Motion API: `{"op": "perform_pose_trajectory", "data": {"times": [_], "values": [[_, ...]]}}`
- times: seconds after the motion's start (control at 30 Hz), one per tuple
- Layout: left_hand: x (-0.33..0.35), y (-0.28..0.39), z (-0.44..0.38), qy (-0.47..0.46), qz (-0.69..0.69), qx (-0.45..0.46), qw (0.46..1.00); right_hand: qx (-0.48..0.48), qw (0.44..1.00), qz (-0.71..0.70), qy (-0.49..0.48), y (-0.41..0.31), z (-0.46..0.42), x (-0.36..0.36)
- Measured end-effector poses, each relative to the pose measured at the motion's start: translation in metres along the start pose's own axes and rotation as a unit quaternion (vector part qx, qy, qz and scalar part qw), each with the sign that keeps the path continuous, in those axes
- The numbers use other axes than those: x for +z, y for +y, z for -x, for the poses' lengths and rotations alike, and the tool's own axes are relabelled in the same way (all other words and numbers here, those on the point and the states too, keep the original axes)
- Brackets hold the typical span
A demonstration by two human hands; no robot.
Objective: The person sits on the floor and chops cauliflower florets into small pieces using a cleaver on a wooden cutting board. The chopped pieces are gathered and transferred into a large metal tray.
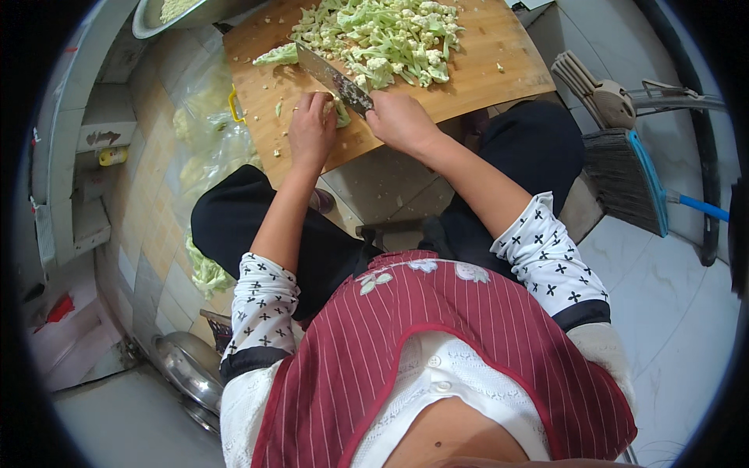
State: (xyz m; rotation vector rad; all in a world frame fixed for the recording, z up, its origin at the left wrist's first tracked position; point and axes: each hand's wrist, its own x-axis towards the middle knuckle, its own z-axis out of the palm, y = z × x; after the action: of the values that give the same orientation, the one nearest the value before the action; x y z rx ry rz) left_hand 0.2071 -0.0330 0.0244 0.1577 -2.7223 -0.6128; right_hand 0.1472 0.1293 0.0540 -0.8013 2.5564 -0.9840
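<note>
On a wooden cutting board (485, 35) before me, my right hand (402, 120) grips the handle of a cleaver (336, 82). Bits of cauliflower cling to its broad blade, which points away and to the left. Close to the left of the blade, my left hand (313, 128) holds down a piece of cauliflower (341, 114), mostly hidden under the curled fingers. Beyond the cleaver lies a wide heap of cut cauliflower (386, 41). One longer pale green piece of cauliflower (278, 55) rests near the blade's far end.
A yellow handle (235, 105) sticks out from the board's left edge. Left on the tiled floor is a clear plastic bag (213, 140) of cauliflower, with leaves (206, 272) nearer me. A metal basin (140, 23) stands far left. A broom (629, 175) leans at the right.
</note>
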Motion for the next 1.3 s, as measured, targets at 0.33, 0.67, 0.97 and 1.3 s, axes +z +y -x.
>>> {"op": "perform_pose_trajectory", "data": {"times": [0.33,0.67,0.97,1.3], "values": [[0.011,0.006,0.001,0.042,0.0,-0.026,0.999,0.02,0.997,0.052,-0.055,-0.013,-0.016,0.022],[0.015,0.004,0.004,0.058,0.022,-0.03,0.998,0.009,0.998,0.061,-0.009,-0.014,0.006,-0.003],[0.018,-0.004,0.004,0.065,0.046,-0.008,0.997,0.066,0.997,0.016,-0.041,0.003,-0.026,0.013],[0.013,-0.004,0.007,0.054,0.038,-0.003,0.998,-0.013,0.999,0.048,-0.018,-0.014,0.013,-0.003]]}}
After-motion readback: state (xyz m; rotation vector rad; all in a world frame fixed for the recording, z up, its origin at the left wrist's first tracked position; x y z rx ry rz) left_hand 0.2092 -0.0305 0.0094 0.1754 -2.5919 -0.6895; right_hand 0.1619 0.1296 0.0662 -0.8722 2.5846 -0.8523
